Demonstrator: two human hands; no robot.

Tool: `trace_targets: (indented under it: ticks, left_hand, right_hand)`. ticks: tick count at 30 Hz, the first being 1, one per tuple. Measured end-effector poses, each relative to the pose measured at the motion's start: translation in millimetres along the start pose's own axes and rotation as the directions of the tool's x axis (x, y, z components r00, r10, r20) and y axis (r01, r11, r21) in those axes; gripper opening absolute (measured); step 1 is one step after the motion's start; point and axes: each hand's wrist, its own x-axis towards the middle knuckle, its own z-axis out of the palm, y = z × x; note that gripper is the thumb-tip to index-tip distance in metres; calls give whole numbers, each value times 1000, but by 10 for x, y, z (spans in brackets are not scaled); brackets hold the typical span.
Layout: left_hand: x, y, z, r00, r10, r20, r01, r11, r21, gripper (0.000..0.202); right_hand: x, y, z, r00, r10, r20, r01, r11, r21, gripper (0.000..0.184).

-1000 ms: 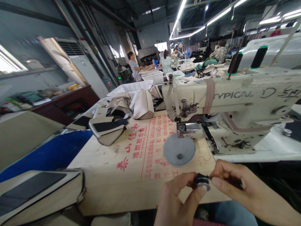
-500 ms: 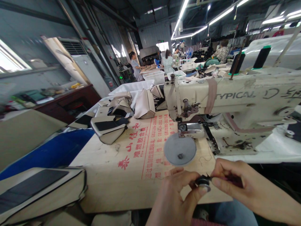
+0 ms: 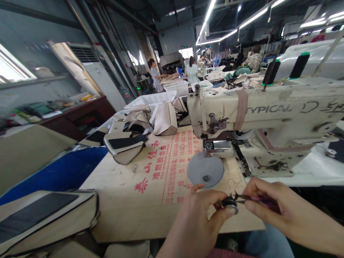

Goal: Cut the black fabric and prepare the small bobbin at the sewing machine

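Observation:
Between the thumb and fingers of my left hand (image 3: 200,215) is a small metal bobbin (image 3: 231,205) wound with black thread. A pair of thread snips (image 3: 245,198) is gripped in my right hand (image 3: 279,202), most of its handle covered by the fingers. The two pointed blades reach left, slightly apart, right beside the bobbin; whether they touch it I cannot tell. Both hands are over the front edge of the plywood board (image 3: 120,211). Just beyond them lies a grey round disc (image 3: 199,168) with a small dark piece on it.
A sewing machine (image 3: 258,114) stands at the right, with black thread spools (image 3: 299,66) on top. Beige and black sewn pieces (image 3: 125,147) lie at the left and back, near white bins (image 3: 153,98). Several people work in the background.
The right hand has drawn back slightly to the right, so the snips' blades show more clearly. The left hand with the bobbin has shifted slightly left and up.

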Motion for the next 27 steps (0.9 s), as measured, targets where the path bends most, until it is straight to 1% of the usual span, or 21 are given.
trace_targets:
  ticks: [2, 4, 7, 10, 14, 17, 19, 21, 23, 25, 27]
  left_hand:
    - [15, -6, -11, 1000, 10, 3, -10, 1000, -14, 14]
    - [35, -4, -15, 1000, 24, 14, -23, 999, -43, 14]
    - [69, 7, -6, 999, 30, 40, -28, 998, -59, 17]
    - [97, 8, 4, 998, 23, 51, -21, 998, -54, 16]
    - [120, -6, -7, 998, 14, 66, -9, 997, -75, 14]
    - [130, -22, -15, 994, -27, 102, 46, 983, -181, 16]
    - [132, -28, -5, 992, -38, 123, 74, 948, -308, 18]
    - [125, -22, 25, 993, -24, 114, 73, 890, -451, 21]
    - [108, -3, 74, 997, -10, 81, 54, 825, -563, 26]
    - [83, 18, 138, 999, -26, 29, 39, 777, -629, 27]
    - [59, 23, 212, 999, -53, -13, 30, 741, -671, 24]
  right_hand:
    - [-21, 84, 34, 1000, 14, -9, -14, 997, 74, 24]
    - [-24, 106, 93, 999, 34, -25, -31, 991, 132, 24]
    - [12, 30, 201, 992, 51, -112, -32, 986, 167, 13]
    - [69, -67, 278, 981, 46, -189, -3, 976, 219, 14]
    - [105, -110, 317, 975, 58, -213, 12, 949, 315, 17]
    - [89, -113, 332, 959, 60, -276, 24, 956, 293, 20]
    - [67, -109, 345, 932, 47, -358, 52, 963, 263, 21]
    - [44, -95, 362, 891, 24, -454, 91, 969, 230, 22]
    - [28, -71, 385, 840, -1, -542, 131, 971, 201, 22]
    - [18, -38, 413, 793, -11, -610, 165, 966, 198, 21]
    - [13, 1, 436, 762, 1, -647, 187, 957, 222, 20]
